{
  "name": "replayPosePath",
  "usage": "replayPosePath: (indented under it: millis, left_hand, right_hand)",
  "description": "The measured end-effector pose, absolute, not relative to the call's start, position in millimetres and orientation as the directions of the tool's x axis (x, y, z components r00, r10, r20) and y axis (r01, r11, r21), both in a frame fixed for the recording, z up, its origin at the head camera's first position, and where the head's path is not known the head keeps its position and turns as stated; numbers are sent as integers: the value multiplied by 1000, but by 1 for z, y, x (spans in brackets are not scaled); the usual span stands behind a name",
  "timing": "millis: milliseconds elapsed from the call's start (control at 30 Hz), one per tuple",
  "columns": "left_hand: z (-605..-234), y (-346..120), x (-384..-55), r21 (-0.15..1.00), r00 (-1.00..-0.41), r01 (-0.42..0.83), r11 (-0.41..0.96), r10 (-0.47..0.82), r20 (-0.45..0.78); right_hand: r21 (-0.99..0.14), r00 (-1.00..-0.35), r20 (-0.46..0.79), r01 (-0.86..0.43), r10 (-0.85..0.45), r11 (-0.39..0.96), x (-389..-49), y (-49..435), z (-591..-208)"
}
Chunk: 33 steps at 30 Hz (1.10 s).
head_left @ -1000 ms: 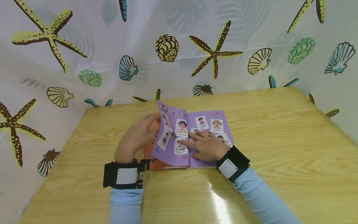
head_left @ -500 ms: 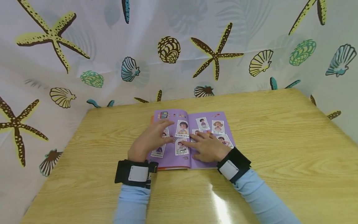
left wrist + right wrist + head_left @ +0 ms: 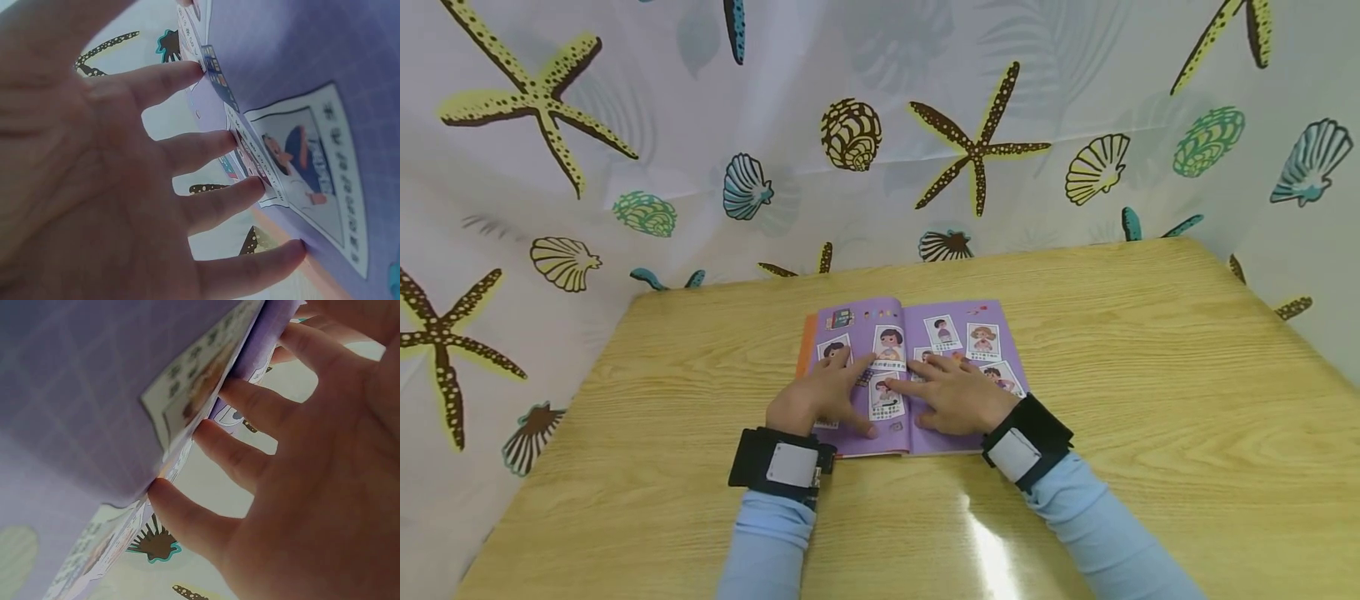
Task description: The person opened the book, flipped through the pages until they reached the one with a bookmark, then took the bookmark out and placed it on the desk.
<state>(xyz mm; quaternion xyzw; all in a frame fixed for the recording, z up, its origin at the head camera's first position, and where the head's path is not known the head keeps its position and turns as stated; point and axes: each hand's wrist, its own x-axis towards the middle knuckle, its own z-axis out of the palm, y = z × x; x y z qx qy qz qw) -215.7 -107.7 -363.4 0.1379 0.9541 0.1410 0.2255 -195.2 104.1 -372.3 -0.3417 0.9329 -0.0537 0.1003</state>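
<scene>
An open picture book [image 3: 958, 437] with purple pages and cartoon portrait cards lies on the wooden table. My left hand [image 3: 820, 396] rests on its left page, fingers spread and fingertips touching the paper. In the left wrist view, the left fingers [image 3: 212, 203] reach the purple page [image 3: 275, 50] beside a printed card. My right hand [image 3: 958, 396] lies over the right page near the fold, fingers spread. The right wrist view has the right fingertips [image 3: 161, 490] against the page [image 3: 75, 412]. Part of each page is hidden under the hands.
The light wooden table [image 3: 1150, 375] spreads around the book on all sides. Behind it hangs a white curtain [image 3: 685, 100] printed with starfish and shells. An orange page edge [image 3: 806, 342] shows at the book's left side. Each wrist wears a black strap.
The left page, lifted and curled a second ago, now lies down. My left hand has moved right from the book's left edge onto that page, its fingers spreading. The right hand has stayed put.
</scene>
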Motion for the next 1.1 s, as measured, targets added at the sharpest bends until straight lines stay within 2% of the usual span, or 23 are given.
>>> replayPosePath:
  millis: [167, 367, 533, 767, 1100]
  left_hand:
    - [-362, -110, -215, 348, -856, 194, 917, 332, -396]
    - [-364, -112, -216, 373, -860, 171, 912, 323, -395]
    - [-364, -112, -216, 384, -864, 176, 906, 329, -381]
    - [-366, -114, -218, 371, -865, 211, 905, 349, -360]
    - [-365, -115, -217, 377, -868, 202, 904, 343, -360]
  right_hand:
    - [-201, -742, -160, -622, -651, 757, -197, 106, -373]
    - [-279, -792, -221, -508, -569, 815, -206, 122, -370]
    - [-294, -826, -241, -437, -509, 850, -215, 151, -367]
    - [-420, -861, -262, -305, -437, 854, -225, 187, -367]
    - [-441, -866, -272, -275, -419, 855, -229, 194, -371]
